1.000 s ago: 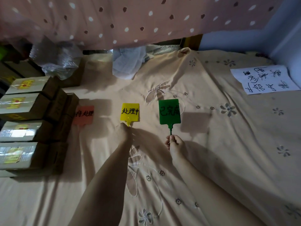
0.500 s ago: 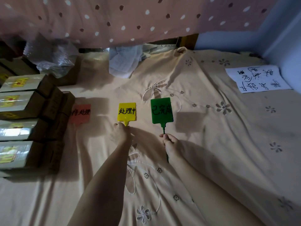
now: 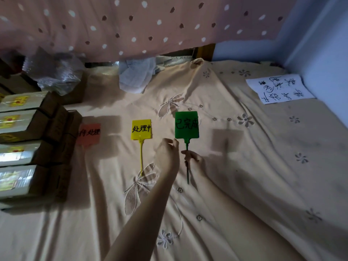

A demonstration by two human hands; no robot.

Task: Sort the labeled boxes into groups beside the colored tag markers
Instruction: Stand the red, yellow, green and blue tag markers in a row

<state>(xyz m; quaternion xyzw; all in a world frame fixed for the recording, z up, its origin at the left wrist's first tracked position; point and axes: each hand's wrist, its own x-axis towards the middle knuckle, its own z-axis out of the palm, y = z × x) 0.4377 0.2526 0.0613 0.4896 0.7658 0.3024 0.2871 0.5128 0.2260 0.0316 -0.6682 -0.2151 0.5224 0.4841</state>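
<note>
Boxes (image 3: 24, 146) stand stacked at the left edge of the frame, labels up. Red tag (image 3: 88, 134), yellow tag (image 3: 141, 129) and green tag (image 3: 186, 125) lie in a row at centre on the bedsheet (image 3: 263, 166). Right hand (image 3: 193, 159) pinches the green tag's stem. Left hand (image 3: 167, 153), fingers loosely spread and empty, hovers between yellow and green tags.

Peach bedsheet (image 3: 235, 166) with stitched flowers — red tag (image 3: 88, 134), yellow tag (image 3: 141, 129), green tag (image 3: 186, 124), all black-lettered — pink curtain (image 3: 150, 21) dotted white and brown.
</note>
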